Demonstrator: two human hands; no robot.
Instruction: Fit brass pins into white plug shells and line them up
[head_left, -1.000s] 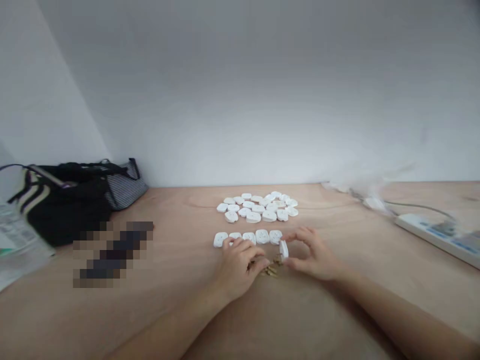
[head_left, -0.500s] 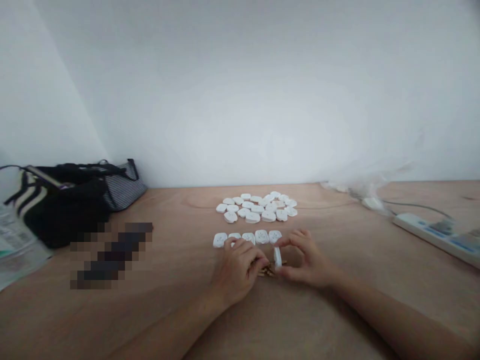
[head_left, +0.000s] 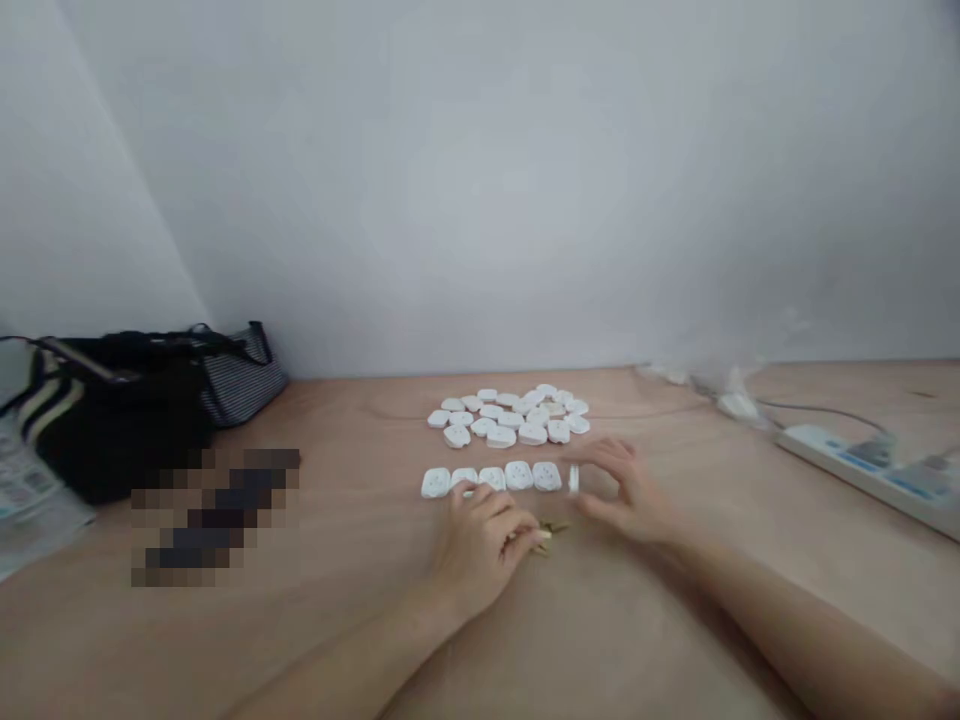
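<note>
My right hand (head_left: 626, 490) pinches a white plastic socket piece (head_left: 574, 479) held on its edge between thumb and fingers, at the right end of a row. In that row several similar white socket pieces (head_left: 518, 475) lie flat, with small holes in their faces. My left hand (head_left: 484, 540) is in front of the row, fingers curled and thumb pressed to the fingertips. Small brass-coloured pins (head_left: 555, 527) lie at its fingertips. It seems to pinch one of them; the palm hides part of the pile.
Behind the row lies a loose cluster of white socket pieces (head_left: 501, 437). A white power strip (head_left: 817, 447) with plugs and a cable lies on the right, near crumpled clear plastic (head_left: 731, 385). A black bag (head_left: 142, 410) stands at the left, behind a blurred-out dark object (head_left: 225, 515).
My right hand has moved away from the brass pins, up and rightward, carrying the white socket piece to the row's right end. My left hand has stayed nearly in place.
</note>
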